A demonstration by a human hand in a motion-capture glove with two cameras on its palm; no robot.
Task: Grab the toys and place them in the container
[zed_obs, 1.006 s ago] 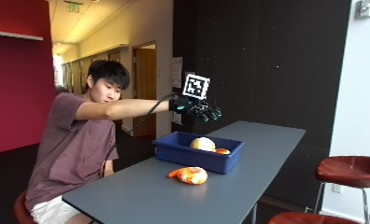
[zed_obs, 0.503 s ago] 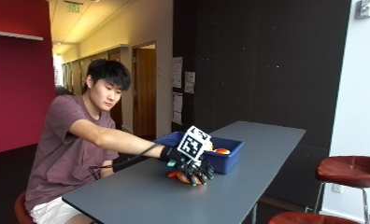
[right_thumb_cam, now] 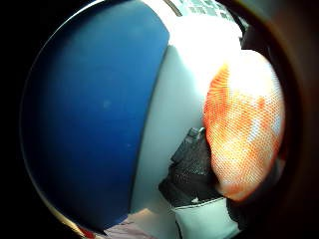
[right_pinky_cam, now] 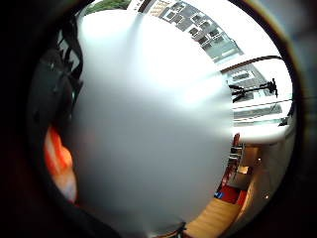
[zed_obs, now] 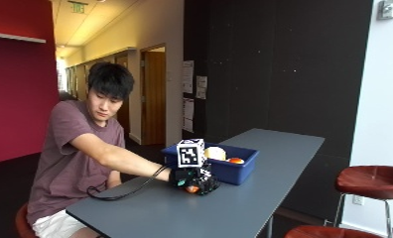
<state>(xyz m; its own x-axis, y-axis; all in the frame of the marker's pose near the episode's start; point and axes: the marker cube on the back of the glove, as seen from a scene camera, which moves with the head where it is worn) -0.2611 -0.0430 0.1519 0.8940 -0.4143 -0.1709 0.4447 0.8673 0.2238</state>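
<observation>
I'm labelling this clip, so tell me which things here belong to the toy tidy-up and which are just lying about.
Job:
orange toy, gripped by the gloved hand on the table
blue bin
two toys already in the bin: a pale one and an orange one

Lying about:
stool
papers on the wall

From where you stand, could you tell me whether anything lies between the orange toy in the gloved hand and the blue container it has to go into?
Nothing visible does. The gloved right hand holds the orange toy at the table surface, right beside the blue container. Only the container's near wall separates them, so the toy must be lifted over it.
</observation>
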